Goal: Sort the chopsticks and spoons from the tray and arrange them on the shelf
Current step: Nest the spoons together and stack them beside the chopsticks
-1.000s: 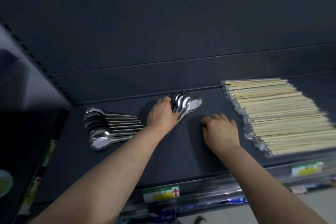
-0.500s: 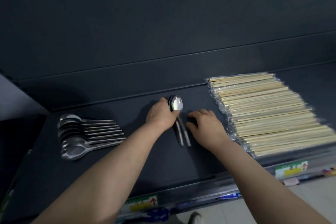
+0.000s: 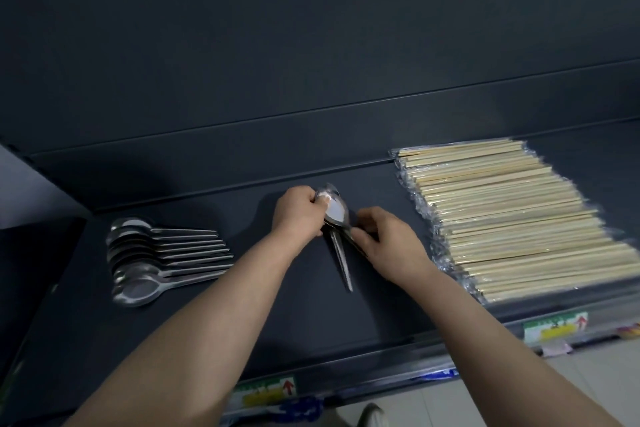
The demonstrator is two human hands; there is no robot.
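Two hands on one spoon stack (image 3: 335,216), middle of shelf (image 3: 311,322). Fingers of left hand (image 3: 298,211) curled round the bowls, thumb on top. Fingers of right hand (image 3: 388,246) pinching the handles just below the bowls. Handles pointing toward the front edge; touching the surface or not, cannot tell. Spoon row (image 3: 156,260) well to the left, bowls overlapping, handles rightward. Wrapped chopsticks (image 3: 512,218) side by side at right, near right hand, apart from it. Labels (image 3: 554,326) on front rail.

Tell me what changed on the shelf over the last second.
The right hand moved left off the shelf and now pinches the handles of the held spoons; the left hand gathered their fanned bowls into one stack. The spoon row and wrapped chopsticks lie unchanged.
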